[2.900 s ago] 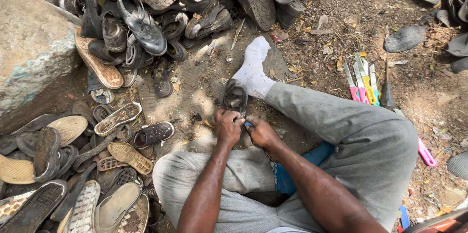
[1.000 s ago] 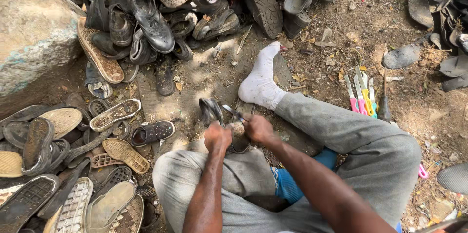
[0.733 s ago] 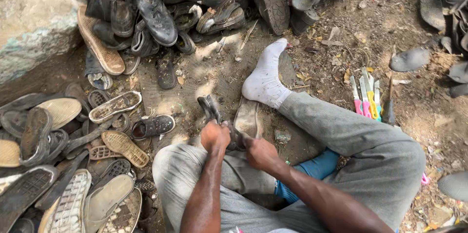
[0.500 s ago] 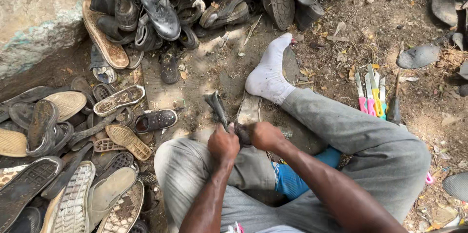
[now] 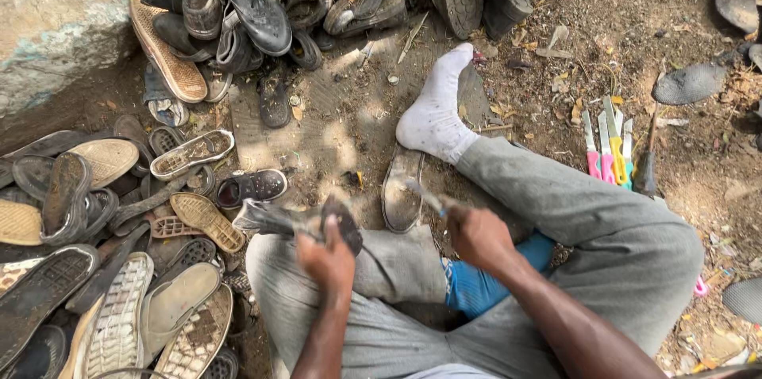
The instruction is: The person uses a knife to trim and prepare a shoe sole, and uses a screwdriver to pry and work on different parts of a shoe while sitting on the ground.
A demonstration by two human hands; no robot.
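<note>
A: Left hand (image 5: 327, 256)?
B: Fingers were wrapped around a dark shoe piece (image 5: 298, 222), blurred, held above the left knee, just beside a small black shoe (image 5: 252, 187) on the ground.

A: Right hand (image 5: 476, 234)?
B: Fingers were closed on a thin tool (image 5: 425, 195), blurry, couldn't tell what kind. It pointed up-left over a loose sole (image 5: 401, 188) lying by the white sock (image 5: 435, 109).

A: Surroundings?
B: Person sat on dirt in grey trousers (image 5: 587, 220). Pile of shoes (image 5: 262, 6) at top, flat soles (image 5: 119, 300) stacked left, big rock (image 5: 55, 30) top-left, pink and yellow handled knives (image 5: 607, 153) right of the leg.
</note>
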